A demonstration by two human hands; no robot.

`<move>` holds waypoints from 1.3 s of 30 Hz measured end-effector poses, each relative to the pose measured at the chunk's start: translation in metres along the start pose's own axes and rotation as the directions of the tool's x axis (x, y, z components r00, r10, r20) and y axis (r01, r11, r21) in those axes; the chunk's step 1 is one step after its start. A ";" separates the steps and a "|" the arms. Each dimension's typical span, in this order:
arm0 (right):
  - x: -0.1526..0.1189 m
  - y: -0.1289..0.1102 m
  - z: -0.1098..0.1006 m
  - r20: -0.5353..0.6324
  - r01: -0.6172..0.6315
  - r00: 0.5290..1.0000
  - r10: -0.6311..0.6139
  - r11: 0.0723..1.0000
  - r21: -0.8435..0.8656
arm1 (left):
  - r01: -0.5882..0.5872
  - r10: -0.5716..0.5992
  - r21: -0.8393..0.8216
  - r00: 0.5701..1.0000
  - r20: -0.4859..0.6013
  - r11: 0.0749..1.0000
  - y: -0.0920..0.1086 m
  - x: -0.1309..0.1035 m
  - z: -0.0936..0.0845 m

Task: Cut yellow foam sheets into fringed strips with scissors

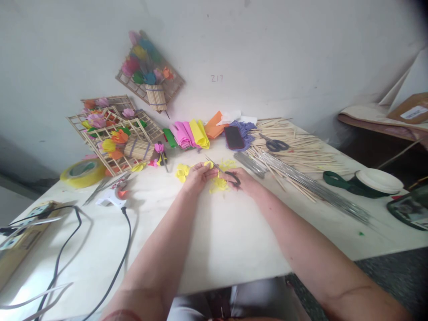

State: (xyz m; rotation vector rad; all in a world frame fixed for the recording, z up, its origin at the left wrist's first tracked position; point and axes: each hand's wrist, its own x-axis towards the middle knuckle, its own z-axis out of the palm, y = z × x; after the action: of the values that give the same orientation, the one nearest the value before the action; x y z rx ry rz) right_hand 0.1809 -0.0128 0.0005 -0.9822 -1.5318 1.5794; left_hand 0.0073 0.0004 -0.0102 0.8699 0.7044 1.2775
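Note:
In my left hand point(198, 178) a small piece of yellow paper point(209, 164) is pinched between thumb and fingers. My right hand point(243, 179) grips dark-handled scissors point(233, 178), whose blades point up and left towards the paper. Whether the blades touch the paper is too small to tell. Yellow paper scraps point(220, 185) lie on the table beneath and behind both hands. Just left of my left hand sits a little pile of cut yellow pieces point(182, 172).
Rolled coloured paper point(183, 134), a phone point(234, 137) on purple yarn point(246, 132), and wooden sticks point(301, 156) line the back. Metal wires point(307, 191) lie right. At left are flower-decorated stick frames point(110, 133), yellow tape point(82, 173), a white glue gun point(112, 196) and cables point(127, 240).

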 end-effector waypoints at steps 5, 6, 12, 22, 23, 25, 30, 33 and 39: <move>0.003 0.002 0.000 -0.012 -0.003 1.000 0.003 1.000 0.000 | -0.002 0.002 -0.012 1.000 -0.010 1.000 0.001 0.001 0.000; 0.003 0.002 0.000 -0.013 -0.004 1.000 0.004 1.000 -0.002 | -0.003 0.002 -0.014 1.000 -0.017 1.000 0.001 0.001 0.001; 0.003 0.003 0.000 -0.016 0.009 1.000 -0.010 1.000 -0.016 | -0.002 0.001 -0.017 0.999 -0.039 1.000 0.000 0.002 0.000; 0.002 0.002 0.000 -0.019 0.021 1.000 -0.021 0.999 -0.024 | -0.006 0.003 -0.036 0.997 -0.080 0.999 0.001 0.002 0.003; 0.002 0.002 0.000 -0.020 0.017 1.000 -0.018 1.000 -0.022 | -0.004 0.001 -0.038 0.996 -0.087 0.999 0.002 0.001 0.003; 0.002 0.002 0.000 -0.021 0.013 1.000 -0.013 1.000 -0.015 | -0.003 -0.001 -0.039 0.995 -0.095 0.999 0.002 0.001 0.004; 0.001 0.002 -0.001 -0.015 0.000 1.000 0.000 1.000 -0.016 | -0.002 0.000 -0.027 0.995 -0.095 1.000 0.002 0.001 0.003; 0.001 0.002 -0.001 -0.010 -0.002 1.000 0.002 1.000 -0.008 | -0.002 0.000 -0.020 0.997 -0.072 1.000 0.001 0.002 0.002; 0.000 0.001 -0.002 0.004 -0.006 1.000 0.006 1.000 -0.002 | 0.000 0.000 0.004 1.000 -0.008 1.000 0.000 0.001 0.000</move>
State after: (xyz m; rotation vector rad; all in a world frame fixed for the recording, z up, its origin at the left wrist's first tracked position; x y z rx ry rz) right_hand 0.1823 -0.0119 -0.0007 -0.9862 -1.5340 1.5851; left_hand 0.0072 0.0014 -0.0098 0.8686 0.7140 1.2805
